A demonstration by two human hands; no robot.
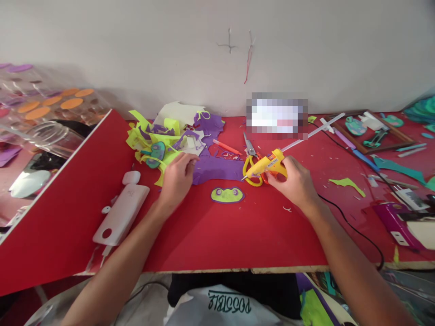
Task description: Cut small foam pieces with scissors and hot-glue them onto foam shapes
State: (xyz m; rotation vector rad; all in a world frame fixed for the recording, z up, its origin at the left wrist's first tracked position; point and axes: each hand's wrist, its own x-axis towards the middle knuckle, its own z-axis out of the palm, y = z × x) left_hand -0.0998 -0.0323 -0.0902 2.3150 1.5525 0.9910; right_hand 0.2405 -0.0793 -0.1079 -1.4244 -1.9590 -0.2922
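Note:
My right hand (pixel 295 180) grips a yellow hot glue gun (pixel 267 165), its nozzle pointing left and down and a clear glue stick (pixel 314 131) jutting from its back. Beneath the gun lie scissors (pixel 252 167) with yellow and orange handles. My left hand (pixel 177 179) has its fingers curled together beside a strip of purple felt (pixel 217 169); whatever they may hold is hidden. Between the hands, nearer to me, a green frog-face felt piece (pixel 227 195) with a purple outline and two round eyes lies flat on the red table (pixel 238 240).
Yellow, purple and white scraps (pixel 159 136) pile up behind my left hand. A white power bank (pixel 122 215) and an earbud case (pixel 131 177) lie at left, by a red upright board (pixel 68 217). A black cord (pixel 353 222), a wooden frame (pixel 390 145) and a magenta device (pixel 396 226) are at right.

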